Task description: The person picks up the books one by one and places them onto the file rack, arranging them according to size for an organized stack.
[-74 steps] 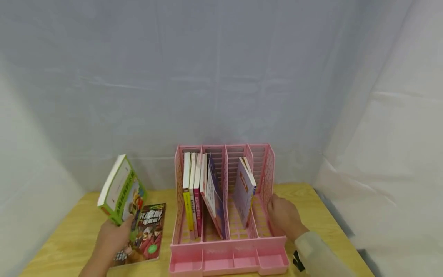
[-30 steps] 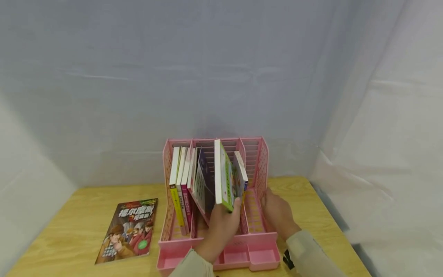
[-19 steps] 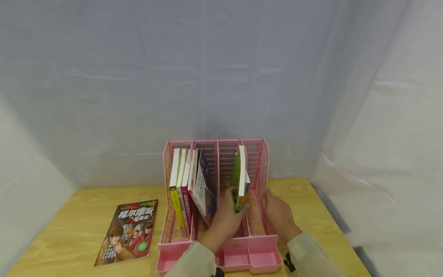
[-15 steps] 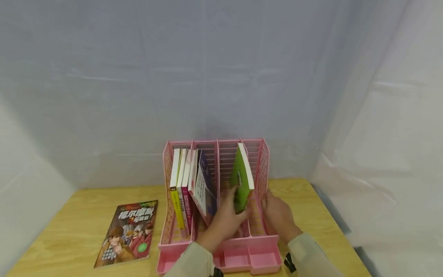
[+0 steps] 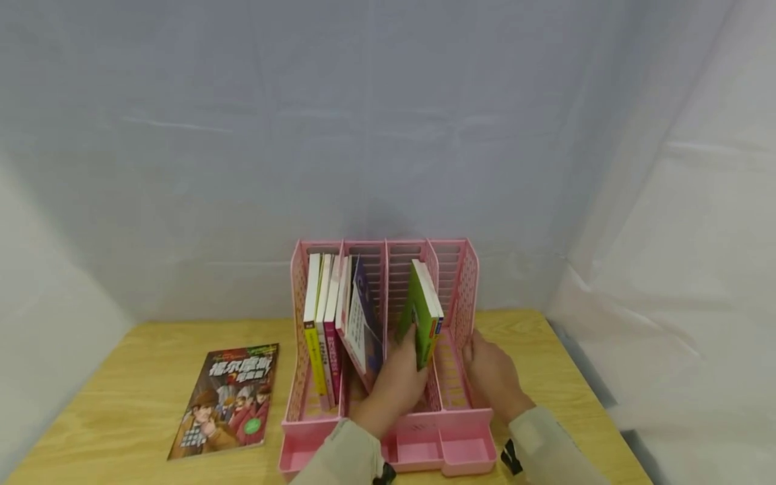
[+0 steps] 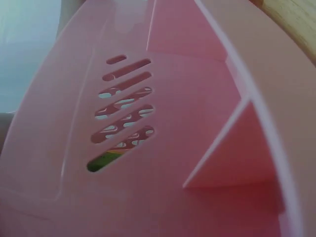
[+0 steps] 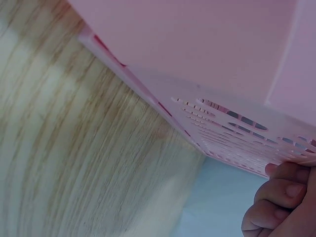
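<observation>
My left hand [image 5: 397,377] grips a green-covered book [image 5: 419,313] by its lower front edge, inside the third compartment of the pink desktop file rack [image 5: 463,426]. That book stands upright against another book, of which only a blue-tipped spine shows on its right. On the rack's outer right side, my right hand [image 5: 496,374] holds the perforated side wall [image 7: 232,143]; its curled fingers [image 7: 276,197] show in the right wrist view. The left wrist view shows the rack's slotted front panel [image 6: 123,197], with a bit of green visible through a slot.
Several upright books [image 5: 324,316] fill the leftmost compartment. A purple-and-white book [image 5: 366,337] leans in the second. A comic-style book [image 5: 227,404] lies flat on the wooden table [image 5: 121,391] to the left. White sheeting [image 5: 388,135] hangs behind and at both sides.
My left hand has brought the green book from the left side of the table into the third compartment, turning and lowering it there. The right hand stays at the rack's side wall.
</observation>
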`<state>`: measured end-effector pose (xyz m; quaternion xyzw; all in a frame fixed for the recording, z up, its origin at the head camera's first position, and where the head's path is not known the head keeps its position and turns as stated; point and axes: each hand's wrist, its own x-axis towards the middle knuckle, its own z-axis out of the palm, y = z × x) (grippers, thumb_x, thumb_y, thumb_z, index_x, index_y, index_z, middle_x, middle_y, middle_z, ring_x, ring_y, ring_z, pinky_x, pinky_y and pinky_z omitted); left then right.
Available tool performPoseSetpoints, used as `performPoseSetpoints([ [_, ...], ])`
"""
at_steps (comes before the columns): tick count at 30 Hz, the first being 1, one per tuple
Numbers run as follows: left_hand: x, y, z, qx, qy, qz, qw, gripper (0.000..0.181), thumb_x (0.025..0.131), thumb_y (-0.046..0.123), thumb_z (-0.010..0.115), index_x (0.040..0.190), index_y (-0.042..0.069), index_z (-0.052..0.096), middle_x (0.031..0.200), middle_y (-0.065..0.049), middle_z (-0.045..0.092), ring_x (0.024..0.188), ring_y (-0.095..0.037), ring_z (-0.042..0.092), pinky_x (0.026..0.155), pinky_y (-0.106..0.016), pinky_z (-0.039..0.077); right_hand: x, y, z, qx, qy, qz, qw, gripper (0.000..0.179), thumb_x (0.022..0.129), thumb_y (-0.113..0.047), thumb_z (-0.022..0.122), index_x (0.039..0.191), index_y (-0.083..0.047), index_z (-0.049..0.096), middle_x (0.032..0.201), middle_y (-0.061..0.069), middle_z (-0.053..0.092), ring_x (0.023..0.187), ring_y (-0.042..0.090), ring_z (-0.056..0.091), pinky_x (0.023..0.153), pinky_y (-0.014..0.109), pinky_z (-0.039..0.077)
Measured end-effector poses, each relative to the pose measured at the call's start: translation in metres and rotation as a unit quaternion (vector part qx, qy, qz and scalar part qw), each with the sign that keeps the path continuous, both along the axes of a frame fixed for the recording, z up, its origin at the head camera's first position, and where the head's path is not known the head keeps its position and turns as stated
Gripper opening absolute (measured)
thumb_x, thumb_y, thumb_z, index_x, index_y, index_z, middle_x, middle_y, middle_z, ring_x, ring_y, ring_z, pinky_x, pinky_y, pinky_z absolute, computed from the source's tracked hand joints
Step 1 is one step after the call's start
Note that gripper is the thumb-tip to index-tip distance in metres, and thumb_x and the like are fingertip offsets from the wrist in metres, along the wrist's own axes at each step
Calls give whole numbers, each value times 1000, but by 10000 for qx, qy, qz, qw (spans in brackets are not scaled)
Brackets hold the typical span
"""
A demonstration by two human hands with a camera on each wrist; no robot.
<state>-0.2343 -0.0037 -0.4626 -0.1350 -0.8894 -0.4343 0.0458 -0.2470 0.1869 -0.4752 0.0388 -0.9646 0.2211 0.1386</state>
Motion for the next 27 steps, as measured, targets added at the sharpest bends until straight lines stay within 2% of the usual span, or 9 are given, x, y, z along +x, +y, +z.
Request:
performPoseSetpoints([
  [4,0,0,4,67,-30,106,9999,81,90,5,75,159,3,33,138,-26,57,116,-42,64,100,-55,54,-2,0,1,-18,20,1,10000,27,111,-21,41,114,-4,61,62,5,53,56,23,56,55,46,53],
  [7,-1,0,5,1,106,241,9997,79,89,5,78,158,3,38,138,-21,54,116,-38,63,102,-53,53,-3,0,0,-36,48,4,10000,27,111,-22,41,114,-4,61,62,5,53,58,25,59,58,48,54],
  [9,-2,1,4,-83,144,383,9991,75,89,7,79,155,3,42,131,-18,57,111,-34,65,100,-50,55,-2,1,-1,-66,26,37,10000,28,111,-22,40,117,-4,61,62,4,53,58,25,59,59,49,55],
  [14,0,5,2,-130,41,636,9979,51,88,10,81,130,10,53,110,-8,67,94,-26,68,86,-44,59,-1,3,-3,-25,-85,-38,10000,28,111,-23,41,116,-5,61,61,5,52,56,25,57,59,50,54],
  [17,0,6,2,-128,17,700,9975,44,86,11,82,120,13,55,106,-4,67,89,-23,67,79,-41,59,-1,3,-3,40,-45,-87,9999,26,111,-23,41,112,-5,60,62,8,55,59,30,62,59,53,55],
  [21,0,4,1,-166,-21,754,9970,41,87,12,82,119,14,56,104,-3,67,88,-22,67,77,-40,59,-1,2,-3,14,-73,-38,10000,27,111,-24,41,115,-4,61,65,9,58,62,30,64,61,53,56],
  [27,0,1,0,-214,49,718,9972,40,88,13,82,119,13,57,103,-3,67,88,-21,67,77,-38,59,-3,-1,-3,-9,-100,-7,9999,29,111,-24,41,119,-3,61,61,5,52,55,22,54,56,48,53],
])
